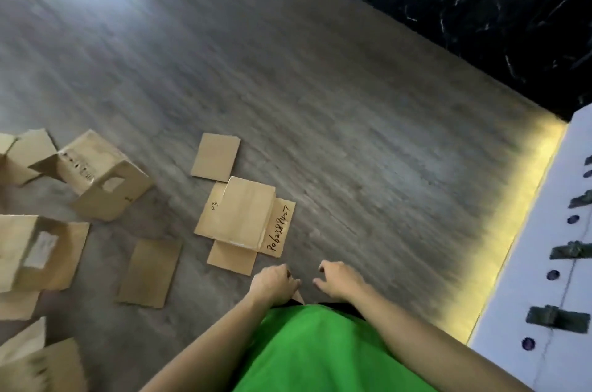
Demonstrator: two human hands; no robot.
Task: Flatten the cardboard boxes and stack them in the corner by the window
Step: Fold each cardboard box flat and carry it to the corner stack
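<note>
Grey wood-look floor: flattened box lies just ahead of both hands. Left hand curls on a cardboard scrap; right hand hangs loosely curled, empty. Cardboard likely light, stiff; grip edges.

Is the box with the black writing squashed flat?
Yes, flat. The box with the black writing lies level on the floor, its flaps spread out sideways.

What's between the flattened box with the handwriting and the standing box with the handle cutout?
Bare wood floor only, in the head view. The flattened box and the standing box lie apart, nothing between them.
</note>
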